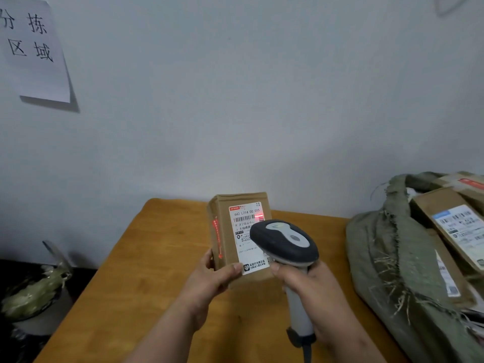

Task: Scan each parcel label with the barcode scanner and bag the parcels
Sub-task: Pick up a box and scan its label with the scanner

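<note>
1. The counter (146, 271) carries a green woven sack (387, 258) at my right, with labelled boxes (two, maybe more) inside.
2. My left hand (209, 279) grips the parcel (227, 231) upright above the counter, thumb on its label (246, 231).
3. My right hand (311, 289) wraps the barcode scanner (285, 247), red light on the barcode.

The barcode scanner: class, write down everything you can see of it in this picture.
The barcode scanner is a handheld gun type with a dark grey head, a light grey top panel and a pale grey handle ending in a dark cable. The right hand grips the handle. Its head points at the white label on the cardboard parcel, hiding part of it; red light shows by the barcode.
</note>
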The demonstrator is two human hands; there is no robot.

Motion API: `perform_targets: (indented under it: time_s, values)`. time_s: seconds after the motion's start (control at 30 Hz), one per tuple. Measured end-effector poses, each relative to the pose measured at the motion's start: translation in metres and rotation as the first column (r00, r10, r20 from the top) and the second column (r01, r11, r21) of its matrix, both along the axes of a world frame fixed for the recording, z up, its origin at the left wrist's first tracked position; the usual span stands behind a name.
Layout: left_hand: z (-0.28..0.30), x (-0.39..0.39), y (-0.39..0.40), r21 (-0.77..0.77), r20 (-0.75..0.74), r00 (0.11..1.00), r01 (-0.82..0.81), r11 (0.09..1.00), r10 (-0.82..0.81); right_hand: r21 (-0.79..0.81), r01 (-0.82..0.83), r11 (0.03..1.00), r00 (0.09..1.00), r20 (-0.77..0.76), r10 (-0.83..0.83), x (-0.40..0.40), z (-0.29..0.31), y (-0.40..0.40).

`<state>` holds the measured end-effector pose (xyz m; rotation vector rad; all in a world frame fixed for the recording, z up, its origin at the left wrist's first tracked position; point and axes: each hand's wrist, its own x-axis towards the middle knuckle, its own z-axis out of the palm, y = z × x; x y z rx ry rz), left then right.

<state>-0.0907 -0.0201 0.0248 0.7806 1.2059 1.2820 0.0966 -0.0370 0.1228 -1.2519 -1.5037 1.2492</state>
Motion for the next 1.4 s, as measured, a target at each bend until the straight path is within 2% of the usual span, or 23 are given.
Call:
perform_targets:
  time_s: [0.4, 0.7, 0.9, 1.07, 1.27, 1.4]
  values:
    - [0.006, 0.019, -0.006, 0.015, -0.012, 0.998, 0.064, 0.998, -0.064, -0.042, 0.021, 0.999, 1.0, -0.004, -0.022, 0.02, 0.004, -0.014]
    - [0.042, 0.089, 0.011, 0.099, -0.042, 0.973, 0.229, 0.968, -0.226, -0.005, 0.269, 0.963, 0.955, -0.129, -0.267, 0.09, 0.008, -0.024]
    - [0.076, 0.167, 0.027, 0.157, -0.135, 0.952, 0.296, 0.942, -0.276, 0.056, 0.512, 0.857, 0.841, -0.236, -0.487, 0.157, 0.005, -0.024]
    - [0.103, 0.258, 0.035, 0.183, -0.307, 0.89, 0.402, 0.897, -0.337, 0.108, 0.592, 0.799, 0.776, -0.342, -0.529, 0.241, 0.001, -0.022]
    - [0.116, 0.381, 0.04, 0.161, -0.485, 0.785, 0.514, 0.843, -0.386, 0.032, 0.701, 0.712, 0.653, -0.431, -0.623, 0.35, 0.007, -0.027]
    - [0.112, 0.437, 0.045, 0.169, -0.614, 0.731, 0.491, 0.855, -0.298, -0.001, 0.744, 0.668, 0.617, -0.383, -0.687, 0.406, 0.0, -0.03]
